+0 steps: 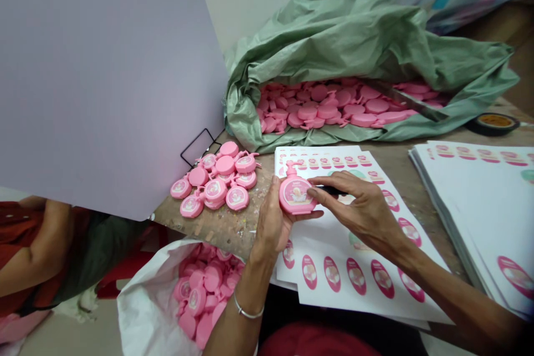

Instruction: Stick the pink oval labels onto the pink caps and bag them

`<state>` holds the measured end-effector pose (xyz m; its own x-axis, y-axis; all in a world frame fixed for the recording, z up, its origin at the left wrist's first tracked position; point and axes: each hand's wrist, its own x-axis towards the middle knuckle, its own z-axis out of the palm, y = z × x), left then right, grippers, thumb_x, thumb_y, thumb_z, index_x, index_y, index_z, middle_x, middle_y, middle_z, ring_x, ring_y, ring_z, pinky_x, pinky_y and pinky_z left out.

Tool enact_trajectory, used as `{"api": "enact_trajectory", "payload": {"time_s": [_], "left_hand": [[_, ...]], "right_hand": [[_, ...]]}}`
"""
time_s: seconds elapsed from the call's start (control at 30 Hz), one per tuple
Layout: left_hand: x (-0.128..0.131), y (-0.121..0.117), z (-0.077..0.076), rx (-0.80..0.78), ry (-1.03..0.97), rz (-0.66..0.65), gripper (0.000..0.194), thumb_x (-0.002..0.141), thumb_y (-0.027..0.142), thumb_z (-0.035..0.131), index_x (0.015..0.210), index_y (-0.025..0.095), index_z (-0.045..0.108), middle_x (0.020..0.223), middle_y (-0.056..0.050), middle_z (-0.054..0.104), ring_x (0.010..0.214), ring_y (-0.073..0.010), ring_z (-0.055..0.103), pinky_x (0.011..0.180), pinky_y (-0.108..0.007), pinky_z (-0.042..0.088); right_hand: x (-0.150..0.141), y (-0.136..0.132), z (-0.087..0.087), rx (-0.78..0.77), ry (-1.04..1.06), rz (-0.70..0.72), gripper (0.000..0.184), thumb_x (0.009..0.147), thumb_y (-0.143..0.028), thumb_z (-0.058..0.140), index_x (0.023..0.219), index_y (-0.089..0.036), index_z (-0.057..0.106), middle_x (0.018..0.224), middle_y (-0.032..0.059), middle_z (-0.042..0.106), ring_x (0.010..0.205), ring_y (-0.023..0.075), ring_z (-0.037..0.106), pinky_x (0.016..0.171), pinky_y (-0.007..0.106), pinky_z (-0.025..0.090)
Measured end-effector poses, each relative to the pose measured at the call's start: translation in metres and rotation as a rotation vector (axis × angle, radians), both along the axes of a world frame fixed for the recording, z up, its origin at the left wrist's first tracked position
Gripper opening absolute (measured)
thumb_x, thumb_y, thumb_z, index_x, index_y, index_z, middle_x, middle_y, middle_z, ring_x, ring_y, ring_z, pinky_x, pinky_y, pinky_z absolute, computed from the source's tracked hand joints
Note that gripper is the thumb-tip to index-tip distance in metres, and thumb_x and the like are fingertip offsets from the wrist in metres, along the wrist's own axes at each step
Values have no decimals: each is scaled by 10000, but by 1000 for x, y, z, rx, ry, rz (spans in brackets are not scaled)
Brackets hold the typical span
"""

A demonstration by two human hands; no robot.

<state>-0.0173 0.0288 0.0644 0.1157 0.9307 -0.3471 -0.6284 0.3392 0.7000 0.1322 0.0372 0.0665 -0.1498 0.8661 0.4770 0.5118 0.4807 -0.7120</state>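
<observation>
A lilac board (104, 78) is leaning across your left view, and a green woven sack (334, 28) is lying open beyond it, packed with pink bottle-shaped pieces (325, 108). A white sack (146, 295) is sitting below the desk (233, 228), holding more of them. Sheets of oval stickers (354, 283) are spreading beneath your hands, a thicker stack of sheets (471, 206) is lying to their right, and a loose pile of labelled pieces (221, 183) is resting on the desk's bare end. You are working on one labelled piece (295, 196), just above the sheets: your left hand (271, 228) is closing its grip around the piece's edge, and your right hand (359, 211) is laying its fingers (321, 192) across the label. A dark narrow object (329, 191) is showing beneath them, but I cannot tell whether that grip is holding it.
</observation>
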Motion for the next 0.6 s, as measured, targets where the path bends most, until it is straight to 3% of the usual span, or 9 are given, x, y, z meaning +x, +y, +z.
{"api": "enact_trajectory", "payload": {"time_s": [0.47,0.6], "left_hand": [[0,-1,3,39,3,-55,520,967,502,362,1187,105,616,1063,-153,701,1033,-280,654,814,-450,585],[-2,-4,3,144,47,-62,425,896,479,543,1135,138,629,1078,-116,681,1011,-265,651,832,-439,577]], "right_hand": [[-1,0,0,19,-16,-12,167,853,-343,643,936,-219,719,811,30,710,736,176,627,694,332,503],[-1,0,1,6,-37,-16,171,862,-358,630,933,-226,714,816,37,711,743,185,629,707,347,500]]}}
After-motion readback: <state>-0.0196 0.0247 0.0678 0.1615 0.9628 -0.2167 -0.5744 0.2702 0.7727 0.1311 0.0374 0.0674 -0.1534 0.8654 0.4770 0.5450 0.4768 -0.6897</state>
